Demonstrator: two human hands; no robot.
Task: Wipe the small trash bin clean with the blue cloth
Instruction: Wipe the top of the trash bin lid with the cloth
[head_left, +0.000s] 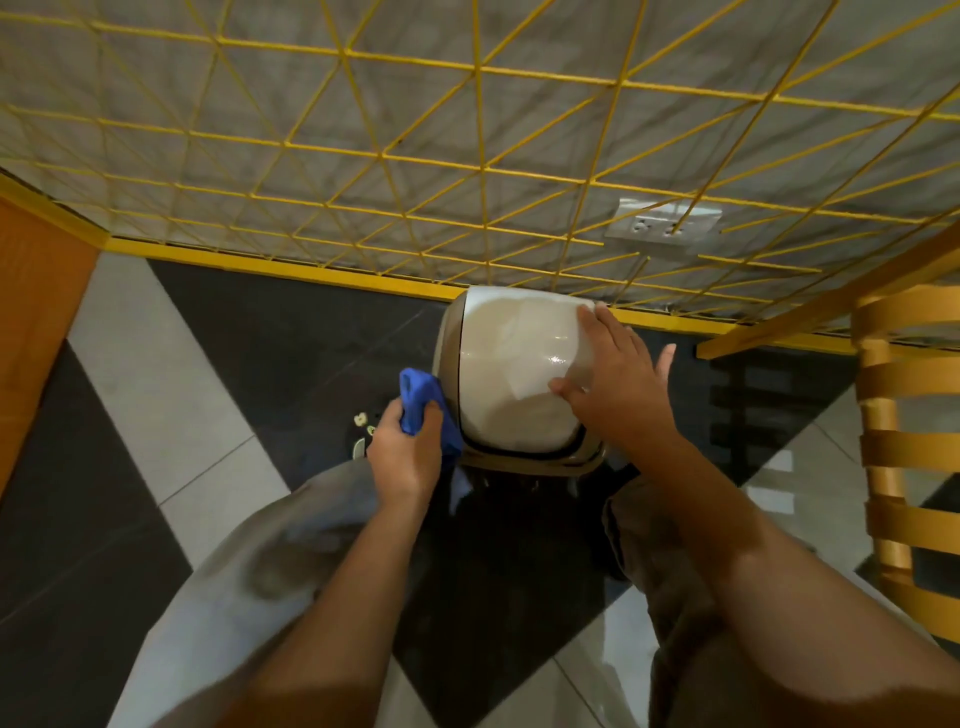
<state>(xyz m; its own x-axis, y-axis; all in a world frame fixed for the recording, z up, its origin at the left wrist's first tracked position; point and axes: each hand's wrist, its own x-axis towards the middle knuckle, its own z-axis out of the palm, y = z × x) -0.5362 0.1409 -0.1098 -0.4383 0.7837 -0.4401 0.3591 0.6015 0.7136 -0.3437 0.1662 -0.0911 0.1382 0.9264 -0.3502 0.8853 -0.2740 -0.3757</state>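
On the black and pale tiled floor (171, 395), nearest to me, my bent legs in grey shorts (291, 545) frame the scene, and both forearms reach forward between them. My left hand (402, 457) has its fingers curled tight round the blue cloth (421, 402), bunched in my fist, with one end sticking up above my knuckles and another hanging down below my palm. The cloth lies against the left side of the small trash bin (511, 374), near its front corner. Just left of that hand a dark shape with small pale marks (361, 431) lies on the floor; I cannot make out what it is. My right hand (613, 379) lies flat on the right half of the bin's glossy cream lid, fingers straight and spread, holding nothing, thumb pointing left across the lid. The bin stands upright at the far edge of the floor, its back against the yellow baseboard (291, 267). At the floor's right edge stands a chair (904, 441) with yellow slats, and at the left edge an orange wooden panel (36, 312). Beyond the baseboard a yellow wire grid (467, 171) rises in front of the grey wall, with a white socket plate (665, 226) behind it, above the bin and to its right.
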